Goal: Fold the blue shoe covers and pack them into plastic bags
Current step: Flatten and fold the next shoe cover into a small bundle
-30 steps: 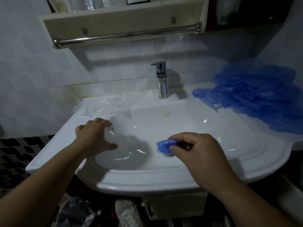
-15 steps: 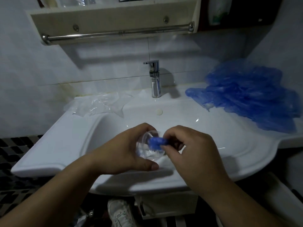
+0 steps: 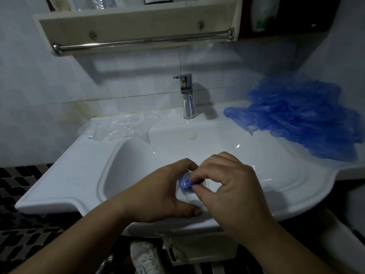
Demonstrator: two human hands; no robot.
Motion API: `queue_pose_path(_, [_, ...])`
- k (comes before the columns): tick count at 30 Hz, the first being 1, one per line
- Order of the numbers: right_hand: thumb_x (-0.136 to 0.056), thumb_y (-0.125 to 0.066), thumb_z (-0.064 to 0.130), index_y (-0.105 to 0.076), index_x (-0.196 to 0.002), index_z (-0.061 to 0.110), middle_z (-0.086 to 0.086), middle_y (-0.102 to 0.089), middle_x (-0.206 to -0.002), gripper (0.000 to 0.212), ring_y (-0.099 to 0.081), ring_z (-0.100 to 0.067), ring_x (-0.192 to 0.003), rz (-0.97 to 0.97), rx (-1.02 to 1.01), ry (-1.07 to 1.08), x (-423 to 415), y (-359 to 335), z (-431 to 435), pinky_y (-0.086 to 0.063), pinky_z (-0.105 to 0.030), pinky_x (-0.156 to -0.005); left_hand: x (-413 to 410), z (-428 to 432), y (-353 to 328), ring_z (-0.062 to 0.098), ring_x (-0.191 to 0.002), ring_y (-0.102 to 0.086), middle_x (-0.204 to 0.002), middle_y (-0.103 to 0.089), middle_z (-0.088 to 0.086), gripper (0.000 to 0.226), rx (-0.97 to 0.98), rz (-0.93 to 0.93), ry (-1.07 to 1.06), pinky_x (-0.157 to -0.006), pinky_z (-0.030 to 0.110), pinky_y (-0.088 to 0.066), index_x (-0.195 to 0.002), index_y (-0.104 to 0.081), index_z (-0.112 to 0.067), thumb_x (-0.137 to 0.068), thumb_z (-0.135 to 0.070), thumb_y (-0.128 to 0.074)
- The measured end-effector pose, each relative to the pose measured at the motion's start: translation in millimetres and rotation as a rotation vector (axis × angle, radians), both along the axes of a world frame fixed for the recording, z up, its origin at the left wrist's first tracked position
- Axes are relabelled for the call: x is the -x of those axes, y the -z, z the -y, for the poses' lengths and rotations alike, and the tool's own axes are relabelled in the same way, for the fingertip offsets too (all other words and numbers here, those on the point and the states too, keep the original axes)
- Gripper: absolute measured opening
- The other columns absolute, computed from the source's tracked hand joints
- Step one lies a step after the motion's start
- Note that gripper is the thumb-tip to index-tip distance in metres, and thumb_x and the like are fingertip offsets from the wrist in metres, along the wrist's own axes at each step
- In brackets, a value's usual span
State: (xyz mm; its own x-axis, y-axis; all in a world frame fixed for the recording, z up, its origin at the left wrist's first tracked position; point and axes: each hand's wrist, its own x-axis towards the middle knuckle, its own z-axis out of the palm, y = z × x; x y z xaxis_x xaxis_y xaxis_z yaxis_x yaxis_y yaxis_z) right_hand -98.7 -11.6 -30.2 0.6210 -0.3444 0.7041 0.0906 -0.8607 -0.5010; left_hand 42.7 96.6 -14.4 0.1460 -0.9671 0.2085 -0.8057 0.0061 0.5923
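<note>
Folded blue shoe cover [image 3: 185,182], held over the sink [image 3: 83,175]: pinched by right hand [image 3: 227,186] fingers [image 3: 194,177] at the mouth of a clear plastic bag [image 3: 187,196] gripped by left hand [image 3: 162,194], bag directly left of the pinch; long axis indiscernible.

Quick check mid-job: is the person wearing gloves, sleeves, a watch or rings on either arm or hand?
No. The left hand and right hand are bare, with no gloves, rings or markings visible in the dim light. The left forearm and right forearm are bare too: no sleeve, watch or band shows up to the frame edge.
</note>
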Motion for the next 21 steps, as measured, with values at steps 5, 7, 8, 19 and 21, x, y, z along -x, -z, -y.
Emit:
queue_pose_path(5, [-0.070, -0.080, 0.011, -0.075, -0.076, 0.025, 0.016, -0.067, -0.078, 0.016, -0.056, -0.004, -0.081, -0.082, 0.034, -0.037, -3.3, 5.1, 2.9, -0.046, -0.017, -0.068, 0.4, 1.3, -0.8, 0.017, -0.096, -0.064, -0.104, -0.065, -0.009, 0.045, 0.036, -0.051, -0.010, -0.083, 0.034, -0.052, -0.110, -0.058, -0.024, -0.074, -0.031, -0.084])
queue_pose_path(7, [-0.072, -0.077, 0.012, -0.076, -0.075, 0.026, 0.017, -0.067, -0.078, 0.014, -0.053, -0.003, -0.082, -0.155, 0.071, -0.055, -5.5, 7.5, 2.8, -0.045, -0.016, -0.069, 1.2, 1.1, -0.3, 0.014, -0.097, -0.064, -0.105, -0.065, -0.010, 0.045, 0.033, -0.026, -0.019, -0.082, 0.030, -0.052, -0.111, -0.057, -0.025, -0.075, -0.032, -0.083])
queue_pose_path(8, [-0.074, -0.074, 0.014, -0.076, -0.076, 0.026, 0.016, -0.068, -0.079, 0.013, -0.053, -0.005, -0.081, -0.176, 0.096, -0.060, -6.3, 7.5, 2.4, -0.045, -0.017, -0.069, 1.9, 0.7, 0.0, 0.013, -0.097, -0.064, -0.105, -0.065, -0.010, 0.045, 0.028, -0.024, -0.020, -0.082, 0.029, -0.052, -0.111, -0.056, -0.025, -0.075, -0.031, -0.083])
queue_pose_path(19, [-0.080, -0.056, 0.012, -0.072, -0.083, 0.026, 0.011, -0.063, -0.087, 0.021, -0.058, -0.009, -0.077, -0.451, 0.059, -0.248, -0.8, 6.6, 1.7, -0.046, -0.025, -0.065, 11.6, -0.7, 2.9, 0.005, -0.085, -0.060, -0.098, -0.065, -0.009, 0.053, -0.018, 0.140, 0.018, -0.074, 0.025, -0.048, -0.123, -0.043, -0.030, -0.079, -0.024, -0.073])
queue_pose_path(21, [-0.078, -0.055, 0.005, -0.069, -0.086, 0.026, 0.004, -0.064, -0.088, 0.026, -0.057, -0.016, -0.079, -0.552, 0.068, -0.228, -0.1, 8.3, 3.1, -0.049, -0.034, -0.067, 12.4, 0.9, 5.1, 0.005, -0.092, -0.060, -0.105, -0.065, -0.011, 0.060, -0.019, 0.189, 0.023, -0.081, 0.024, -0.047, -0.129, -0.039, -0.032, -0.080, -0.029, -0.072])
